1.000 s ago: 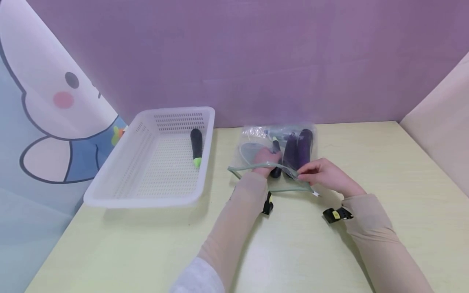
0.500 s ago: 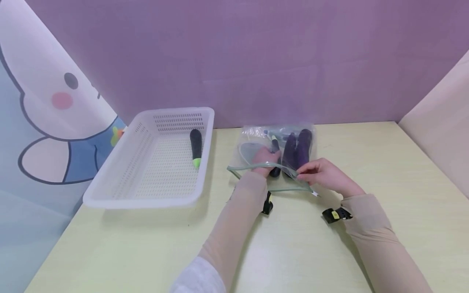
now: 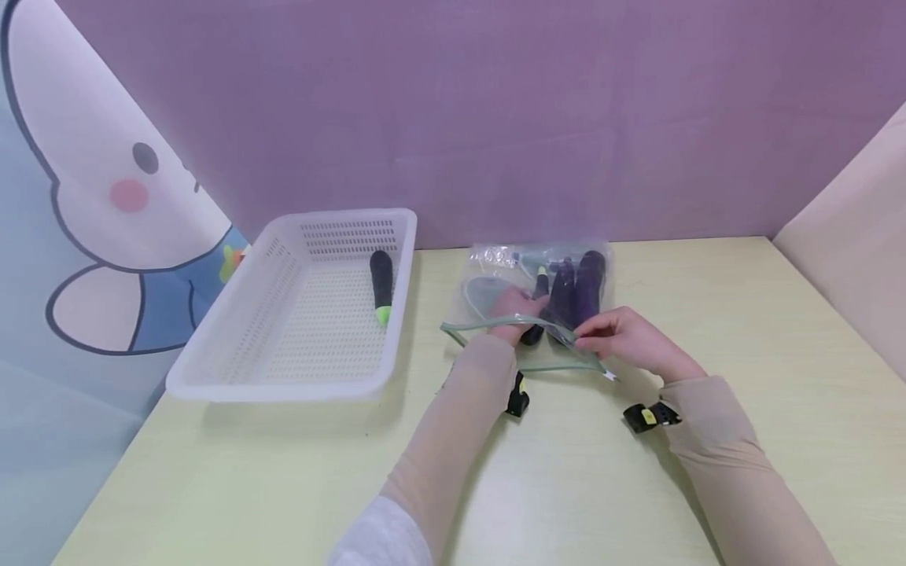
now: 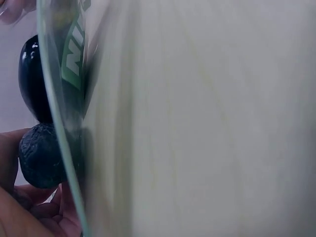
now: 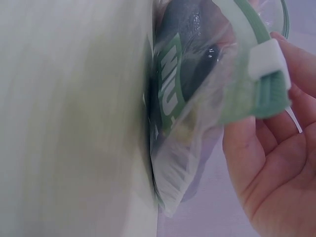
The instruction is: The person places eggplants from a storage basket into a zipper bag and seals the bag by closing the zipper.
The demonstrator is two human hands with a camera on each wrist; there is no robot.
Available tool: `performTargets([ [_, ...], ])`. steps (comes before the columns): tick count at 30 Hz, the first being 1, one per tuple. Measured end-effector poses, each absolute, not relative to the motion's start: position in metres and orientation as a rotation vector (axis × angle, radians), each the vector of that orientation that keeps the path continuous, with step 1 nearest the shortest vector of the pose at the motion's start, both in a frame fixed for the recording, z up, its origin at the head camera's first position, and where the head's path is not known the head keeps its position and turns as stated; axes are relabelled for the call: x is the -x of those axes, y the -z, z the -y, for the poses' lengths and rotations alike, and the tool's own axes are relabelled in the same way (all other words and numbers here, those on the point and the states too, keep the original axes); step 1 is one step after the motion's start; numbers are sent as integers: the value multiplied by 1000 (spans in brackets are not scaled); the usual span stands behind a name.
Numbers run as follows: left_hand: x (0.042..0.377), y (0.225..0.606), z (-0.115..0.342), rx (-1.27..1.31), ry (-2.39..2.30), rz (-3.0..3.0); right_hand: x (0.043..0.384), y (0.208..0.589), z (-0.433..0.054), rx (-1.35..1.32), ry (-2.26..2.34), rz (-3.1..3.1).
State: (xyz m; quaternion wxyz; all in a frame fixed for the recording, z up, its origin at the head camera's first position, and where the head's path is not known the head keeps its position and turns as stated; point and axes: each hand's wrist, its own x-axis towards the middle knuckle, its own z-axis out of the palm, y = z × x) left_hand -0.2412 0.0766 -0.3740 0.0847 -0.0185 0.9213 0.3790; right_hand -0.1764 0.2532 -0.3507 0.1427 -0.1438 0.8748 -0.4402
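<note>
A clear zip bag (image 3: 488, 271) with a green-edged mouth lies at the back of the table, its opening toward me. Reaching into it, my left hand (image 3: 515, 303) grips a slim dark vegetable with a light green end (image 3: 541, 281). In the left wrist view, thumb and fingers wrap around that vegetable's wrinkled dark end (image 4: 42, 155). Two purple eggplants (image 3: 589, 283) lie beside it inside the bag. My right hand (image 3: 632, 339) pinches the bag's rim at the right corner, near the white slider (image 5: 266, 59) in the right wrist view.
To the left stands a white perforated basket (image 3: 283, 391). In it lies another dark vegetable with a light green end (image 3: 381, 281), along the right wall. A purple backdrop (image 3: 495, 118) rises right behind the bag.
The vegetable in my left hand has tilted, its light green end swinging right toward the eggplants. My right hand keeps its place on the rim.
</note>
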Motion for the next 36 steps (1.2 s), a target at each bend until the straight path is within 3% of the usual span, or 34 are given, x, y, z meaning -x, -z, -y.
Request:
performTargets([
  [18,240,368,-78,154,-1167,-2668,174,348,-253,416,1282,-2501],
  [21,262,394,-79,51,-1008,-2744,174,348,-253,422,1279,-2508],
  [25,305,457,-80,-179,-851,-2856,175,348,-252,423,1277,-2520],
  [28,307,469,-72,-359,-884,-2857,174,348,-252,424,1282,-2519],
  [33,249,395,-53,-487,-846,-2703,173,348,-251,434,1287,-2512],
  [36,223,360,-49,-373,-731,-2626,174,349,-251,423,1289,-2509],
])
